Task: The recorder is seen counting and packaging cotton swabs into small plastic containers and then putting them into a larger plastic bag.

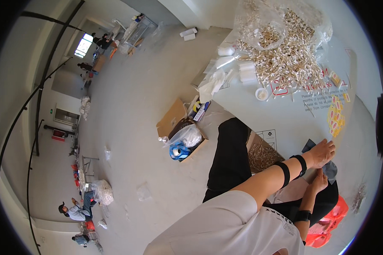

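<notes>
My left hand (322, 154), on an arm with two black straps, is at the near right edge of the tabletop (280, 119). Its fingers are bent and closed, their tips turned down and mostly hidden. Just below it, my right hand (319, 182) pinches at a dark grey, pliable-looking piece (330, 171) whose kind I cannot make out. Another dark grey flap (309, 145) shows on the other side of my left hand. Small yellow-and-white packets (336, 117) lie in a group beyond my hands.
Loose cotton swabs (289, 55) spill from a clear plastic bag across the table. A round white tub (261, 94) stands near them. More swabs fill a box (261, 155) beside my leg. An open carton (183, 131) sits on the floor; a red bag (329, 223) lies below right.
</notes>
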Demonstrator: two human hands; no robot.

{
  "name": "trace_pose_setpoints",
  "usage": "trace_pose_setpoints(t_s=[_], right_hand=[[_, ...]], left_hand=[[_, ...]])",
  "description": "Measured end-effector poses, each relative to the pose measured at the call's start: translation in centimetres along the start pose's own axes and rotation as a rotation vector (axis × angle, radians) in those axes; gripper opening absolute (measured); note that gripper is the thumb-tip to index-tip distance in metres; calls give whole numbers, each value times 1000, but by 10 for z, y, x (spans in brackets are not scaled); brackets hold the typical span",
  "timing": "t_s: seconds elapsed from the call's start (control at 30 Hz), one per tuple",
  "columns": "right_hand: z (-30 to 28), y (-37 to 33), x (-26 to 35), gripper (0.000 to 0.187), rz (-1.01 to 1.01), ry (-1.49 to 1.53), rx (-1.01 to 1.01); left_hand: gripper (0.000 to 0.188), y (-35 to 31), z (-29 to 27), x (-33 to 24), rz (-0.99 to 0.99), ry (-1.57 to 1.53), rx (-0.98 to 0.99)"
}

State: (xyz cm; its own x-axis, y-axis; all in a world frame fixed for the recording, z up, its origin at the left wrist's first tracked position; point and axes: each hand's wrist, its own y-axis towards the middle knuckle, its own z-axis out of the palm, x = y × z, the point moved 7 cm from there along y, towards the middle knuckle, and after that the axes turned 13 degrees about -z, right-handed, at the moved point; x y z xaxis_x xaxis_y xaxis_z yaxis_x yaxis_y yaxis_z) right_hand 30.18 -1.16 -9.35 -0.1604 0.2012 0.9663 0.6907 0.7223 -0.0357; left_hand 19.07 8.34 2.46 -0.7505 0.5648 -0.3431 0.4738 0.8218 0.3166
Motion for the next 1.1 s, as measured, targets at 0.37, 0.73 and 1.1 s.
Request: trace_pose_setpoints(t_s=[0.37, 0.73, 1.1], right_hand=[[-36, -8, 19, 27, 96, 97, -127], [25, -68, 98, 16, -148, 201, 280], [171, 13, 165, 24, -598, -302, 348]], left_hand=[[60, -60, -46, 34, -145, -194, -108], [40, -136, -133, 206, -673, -127, -364], [32, -46, -117, 227, -787, 89, -329]])
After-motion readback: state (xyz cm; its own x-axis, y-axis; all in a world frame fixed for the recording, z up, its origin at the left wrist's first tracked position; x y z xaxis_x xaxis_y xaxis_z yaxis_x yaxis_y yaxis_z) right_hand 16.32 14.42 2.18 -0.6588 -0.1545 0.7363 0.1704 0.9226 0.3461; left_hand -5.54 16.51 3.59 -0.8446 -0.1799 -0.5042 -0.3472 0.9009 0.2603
